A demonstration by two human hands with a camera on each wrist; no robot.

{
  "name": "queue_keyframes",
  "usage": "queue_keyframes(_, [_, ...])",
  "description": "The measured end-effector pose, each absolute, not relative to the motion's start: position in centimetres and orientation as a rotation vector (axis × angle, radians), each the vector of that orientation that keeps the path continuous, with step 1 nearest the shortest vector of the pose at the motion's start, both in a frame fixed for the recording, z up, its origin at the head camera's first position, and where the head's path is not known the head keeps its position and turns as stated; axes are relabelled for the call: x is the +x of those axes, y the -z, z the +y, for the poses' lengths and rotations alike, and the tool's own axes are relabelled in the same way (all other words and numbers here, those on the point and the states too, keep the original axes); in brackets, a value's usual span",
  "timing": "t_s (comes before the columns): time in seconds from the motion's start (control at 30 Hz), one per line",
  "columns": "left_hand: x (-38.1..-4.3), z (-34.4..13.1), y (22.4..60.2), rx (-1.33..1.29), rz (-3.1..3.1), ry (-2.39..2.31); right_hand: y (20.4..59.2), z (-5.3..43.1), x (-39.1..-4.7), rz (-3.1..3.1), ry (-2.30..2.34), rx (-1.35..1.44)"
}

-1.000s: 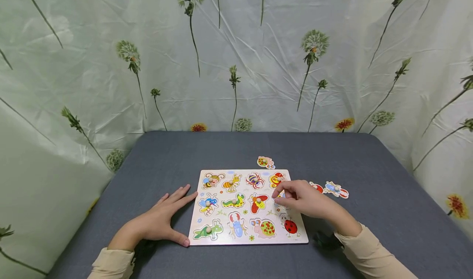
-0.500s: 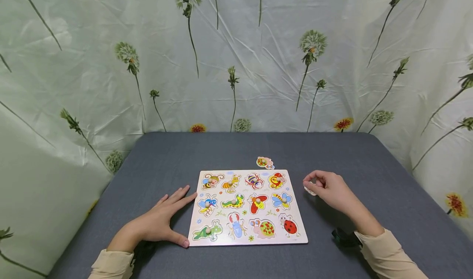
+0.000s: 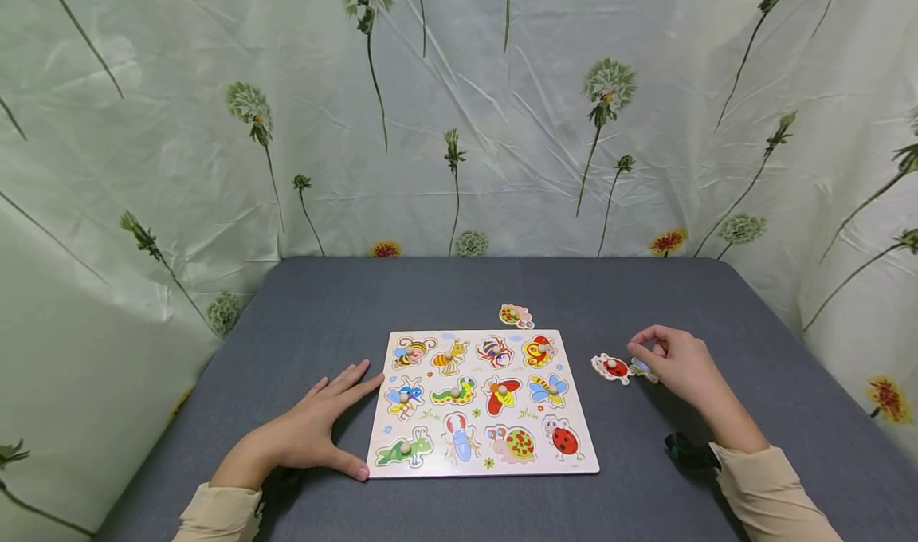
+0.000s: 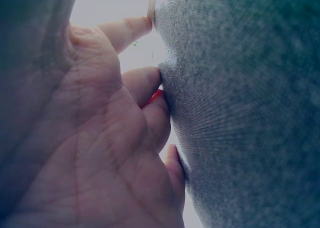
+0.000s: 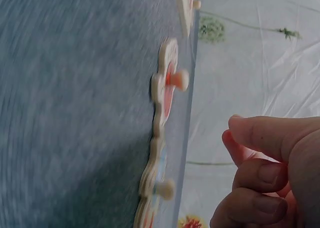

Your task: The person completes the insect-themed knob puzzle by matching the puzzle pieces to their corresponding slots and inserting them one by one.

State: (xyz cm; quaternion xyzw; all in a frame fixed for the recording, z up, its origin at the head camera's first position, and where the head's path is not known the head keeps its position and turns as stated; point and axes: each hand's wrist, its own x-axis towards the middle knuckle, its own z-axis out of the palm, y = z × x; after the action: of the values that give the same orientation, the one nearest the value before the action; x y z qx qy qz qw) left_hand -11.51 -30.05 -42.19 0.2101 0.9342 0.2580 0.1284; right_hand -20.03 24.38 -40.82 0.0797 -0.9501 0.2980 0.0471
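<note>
My left hand lies with spread fingers at the left edge of a wooden insect peg puzzle board, thumb and index finger touching it. My right hand hovers over a blue-and-red stag beetle piece, partly hiding it in the head view. In the right wrist view the fingers bend loosely, with nothing between thumb and index finger, apart from the piece's knob. Beside it lies a ladybug piece. On the board, the ladybug, snail and stag beetle spots show no knobs.
A snail piece lies just behind the board's far edge. Several knobbed insect pieces, such as a caterpillar, sit in the board. A grey cloth covers the table, and a flowered curtain hangs behind it.
My right hand has moved right, from the dragonfly piece on the board, past the ladybug piece, to above the stag beetle piece. The dragonfly is now uncovered. My left hand has stayed put.
</note>
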Motion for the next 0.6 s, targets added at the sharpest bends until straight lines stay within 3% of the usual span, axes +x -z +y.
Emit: queue_keyframes(0.6, [-11.6,-30.0,42.2,0.606,2.711,-0.763,41.4,26.4,-20.1,-3.054,-0.813,0.051])
